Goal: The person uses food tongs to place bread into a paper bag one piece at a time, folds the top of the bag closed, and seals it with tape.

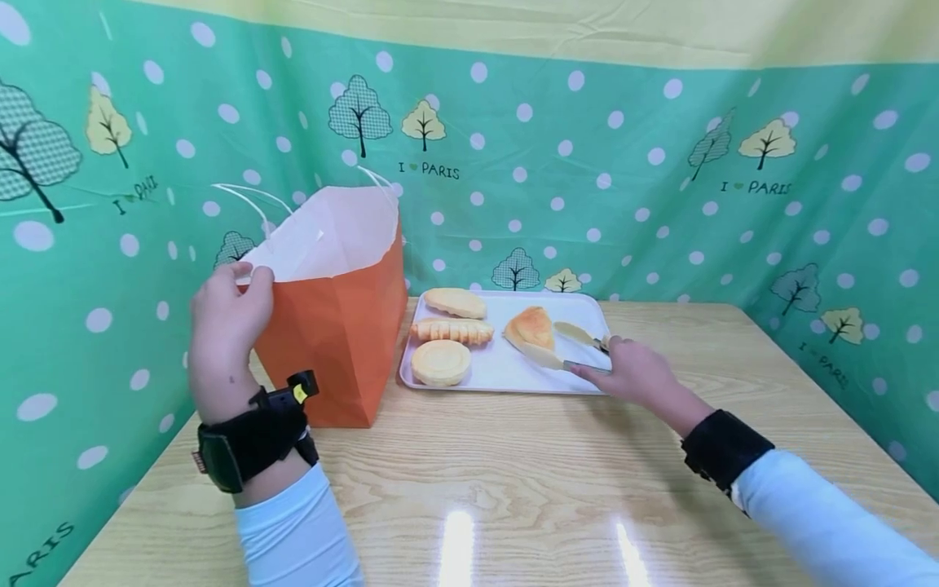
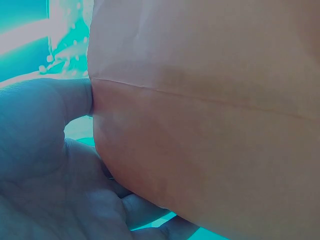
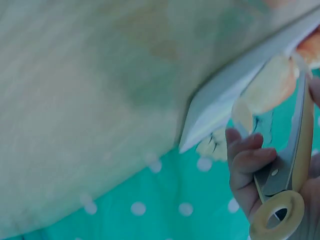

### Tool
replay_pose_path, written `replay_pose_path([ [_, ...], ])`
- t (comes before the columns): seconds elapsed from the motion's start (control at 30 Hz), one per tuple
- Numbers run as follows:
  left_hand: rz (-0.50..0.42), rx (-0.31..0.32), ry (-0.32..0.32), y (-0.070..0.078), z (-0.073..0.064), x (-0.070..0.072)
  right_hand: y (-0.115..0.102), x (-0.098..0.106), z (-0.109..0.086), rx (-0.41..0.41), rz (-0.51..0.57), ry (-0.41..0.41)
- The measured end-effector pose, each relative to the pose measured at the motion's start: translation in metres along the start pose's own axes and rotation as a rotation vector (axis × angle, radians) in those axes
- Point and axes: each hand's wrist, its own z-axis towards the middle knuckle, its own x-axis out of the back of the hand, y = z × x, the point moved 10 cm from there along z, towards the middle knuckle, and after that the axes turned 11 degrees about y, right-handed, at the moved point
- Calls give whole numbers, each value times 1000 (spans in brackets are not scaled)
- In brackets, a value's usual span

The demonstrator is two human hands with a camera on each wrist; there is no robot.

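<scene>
An orange paper bag with a white inside stands open on the wooden table, left of a white tray. My left hand pinches the bag's left top edge; close up, its thumb presses the bag wall. My right hand grips yellow-tipped tongs at the tray's right side. The tongs' arms lie open beside a triangular pastry. An oval bun, a ridged roll and a round bun also lie on the tray. The tongs' hinge shows at the right wrist.
Green dotted cloth with trees hangs behind and on both sides of the table. The bag's white handles stick up behind its mouth. Bare wood lies in front of the tray and bag.
</scene>
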Motion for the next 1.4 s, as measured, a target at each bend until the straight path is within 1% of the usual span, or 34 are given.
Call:
replay_pose_path([
  [0.07, 1, 4, 1, 0, 0, 0, -5, -2, -2, -19, 3, 25],
  [0.2, 4, 7, 1, -1, 1, 0, -12, -2, -1, -36, -27, 75],
  [0.4, 6, -5, 5, 0, 2, -1, -13, -1, 3, -31, -69, 124],
  [0.63, 9, -10, 15, 2, 3, -1, -14, 9, 5, -6, -80, 160],
  [0.77, 27, -41, 15, 6, 1, -2, -14, 18, 3, 25, -80, 182],
  [0.83, 40, -67, 13, 10, 0, -3, -13, 22, 3, 34, -83, 192],
  [0.97, 60, -114, -4, 20, -4, -8, -10, 33, 1, 45, -87, 216],
  [1.1, 83, -156, -24, 29, -8, -15, -8, 46, 1, 58, -87, 249],
  [1.17, 100, -179, -28, 33, -10, -17, -7, 52, 2, 54, -84, 252],
  [1.3, 129, -231, -30, 42, -14, -19, -9, 67, 6, 57, -85, 264],
  [1.4, 133, -269, -37, 50, -19, -20, -14, 81, 10, 79, -98, 300],
])
